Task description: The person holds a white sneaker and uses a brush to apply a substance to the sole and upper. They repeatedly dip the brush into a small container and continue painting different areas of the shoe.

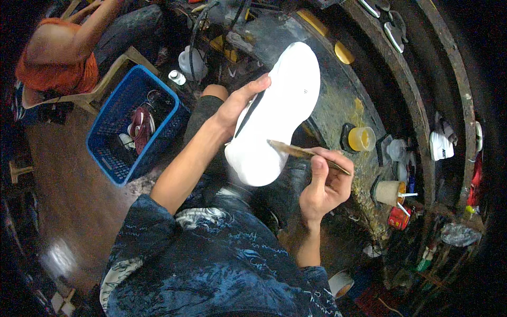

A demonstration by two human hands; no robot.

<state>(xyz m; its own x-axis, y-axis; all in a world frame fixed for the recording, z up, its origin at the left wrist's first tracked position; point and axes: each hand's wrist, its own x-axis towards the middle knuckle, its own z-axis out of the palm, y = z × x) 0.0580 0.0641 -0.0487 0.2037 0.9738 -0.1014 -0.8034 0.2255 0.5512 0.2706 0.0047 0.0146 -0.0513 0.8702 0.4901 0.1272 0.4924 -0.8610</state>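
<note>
A white shoe sole (288,100) is held up over my lap, its broad face turned toward me and a dark strip showing along its left side. My left hand (236,110) grips that left edge, thumb on the near face and the other fingers hidden behind. In my right hand (328,182) is a flat, wooden-handled brush (303,152), pinched between thumb and fingers. Its tip touches, or nearly touches, the lower part of the sole; the exact contact is unclear.
A blue plastic basket (174,105) with a maroon shoe (141,129) stands left. Beyond it sits a person in orange (58,58). On the stained bench (338,113) at right are a cup of yellow liquid (362,139) and a pale pot (388,192). Curved racks (420,79) hold shoes.
</note>
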